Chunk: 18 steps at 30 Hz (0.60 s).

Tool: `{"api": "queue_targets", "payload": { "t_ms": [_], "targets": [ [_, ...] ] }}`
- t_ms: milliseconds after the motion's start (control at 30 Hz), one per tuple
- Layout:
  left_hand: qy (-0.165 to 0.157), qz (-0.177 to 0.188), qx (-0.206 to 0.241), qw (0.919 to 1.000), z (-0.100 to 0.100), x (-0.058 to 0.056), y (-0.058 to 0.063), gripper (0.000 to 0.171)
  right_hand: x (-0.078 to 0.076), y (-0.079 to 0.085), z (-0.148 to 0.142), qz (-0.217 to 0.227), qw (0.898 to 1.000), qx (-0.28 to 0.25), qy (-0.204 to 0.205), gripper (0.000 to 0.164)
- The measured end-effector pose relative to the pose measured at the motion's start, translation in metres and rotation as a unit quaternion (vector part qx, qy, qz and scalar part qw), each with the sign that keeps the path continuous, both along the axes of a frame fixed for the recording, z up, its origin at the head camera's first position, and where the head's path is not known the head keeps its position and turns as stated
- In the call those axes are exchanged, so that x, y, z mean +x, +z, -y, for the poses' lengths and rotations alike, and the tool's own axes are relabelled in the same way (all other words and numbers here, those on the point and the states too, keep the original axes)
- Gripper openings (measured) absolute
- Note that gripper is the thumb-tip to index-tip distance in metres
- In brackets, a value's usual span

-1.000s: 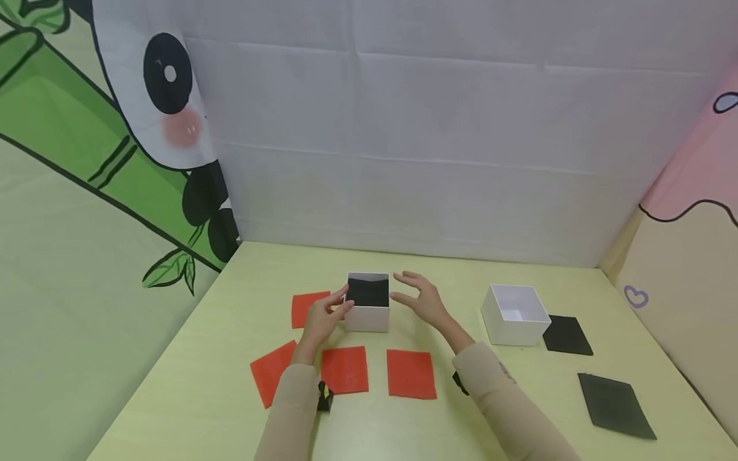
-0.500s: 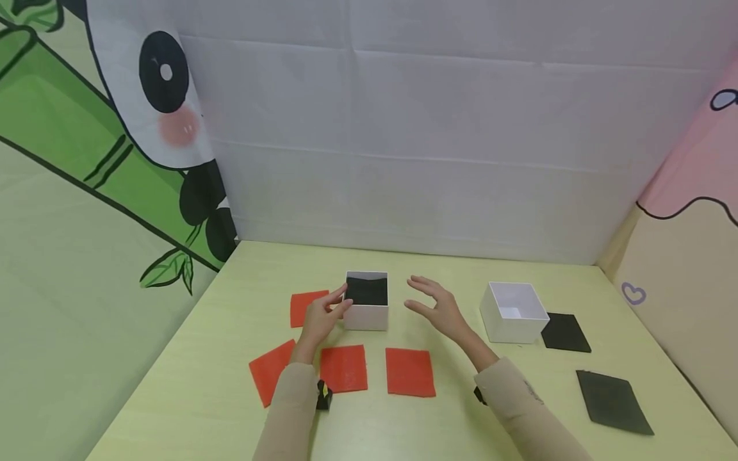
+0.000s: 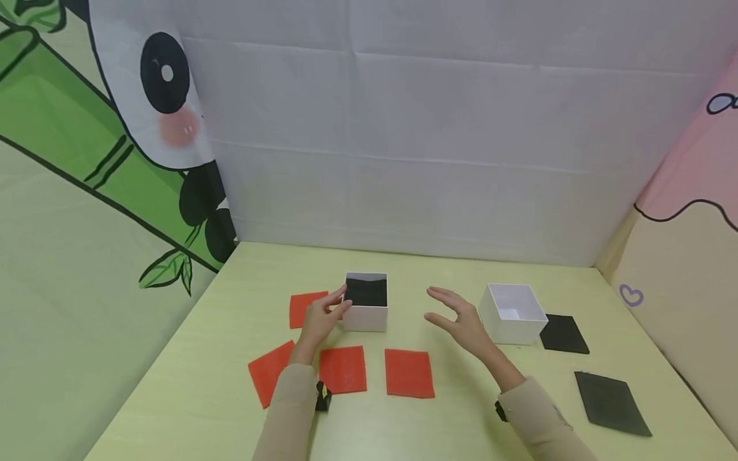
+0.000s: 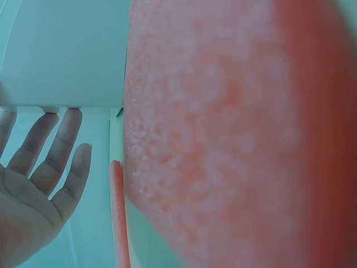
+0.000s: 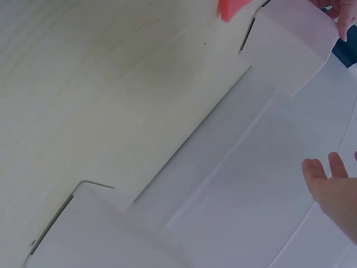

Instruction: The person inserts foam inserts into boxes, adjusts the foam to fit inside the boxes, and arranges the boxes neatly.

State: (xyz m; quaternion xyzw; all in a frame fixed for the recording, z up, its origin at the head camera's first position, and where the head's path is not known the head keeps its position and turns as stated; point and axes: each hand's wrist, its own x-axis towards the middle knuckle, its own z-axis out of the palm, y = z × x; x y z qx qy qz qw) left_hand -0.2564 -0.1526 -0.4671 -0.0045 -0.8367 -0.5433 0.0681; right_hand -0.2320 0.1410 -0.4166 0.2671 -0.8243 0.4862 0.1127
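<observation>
In the head view my left hand (image 3: 319,318) touches the left side of a white open-topped box (image 3: 365,319). A black square piece (image 3: 366,292) lies inside that box. The left wrist view shows the fingers (image 4: 58,148) extended, their tips against the bottom edge of the box wall (image 4: 67,56). My right hand (image 3: 461,322) is held in the air between this box and a second white box (image 3: 513,330), holding nothing, fingers apart and slightly bent. Both boxes and part of the right hand (image 5: 337,195) appear in the right wrist view.
Red square pieces lie around the left forearm: one behind the hand (image 3: 308,307), one at the left (image 3: 271,371), two in front (image 3: 343,369) (image 3: 409,373). Two black squares (image 3: 566,333) (image 3: 612,402) lie at the right. A fabric backdrop (image 3: 403,160) rises behind the table.
My right hand has moved away to the right from the box holding the black piece, toward the second box. The left hand has stayed at the box's left side.
</observation>
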Motion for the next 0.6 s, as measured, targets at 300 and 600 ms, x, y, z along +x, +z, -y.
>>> {"api": "queue_targets", "payload": {
  "t_ms": [300, 600],
  "targets": [
    [-0.001, 0.0, 0.001, 1.0, -0.001, -0.003, 0.0, 0.049, 0.012, 0.005, -0.021, -0.026, 1.0, 0.01, -0.015, 0.047],
    [0.001, -0.001, 0.0, 1.0, -0.002, -0.002, -0.002, 0.047, 0.035, 0.011, -0.037, -0.043, 0.999, -0.006, -0.015, 0.044]
  ]
}}
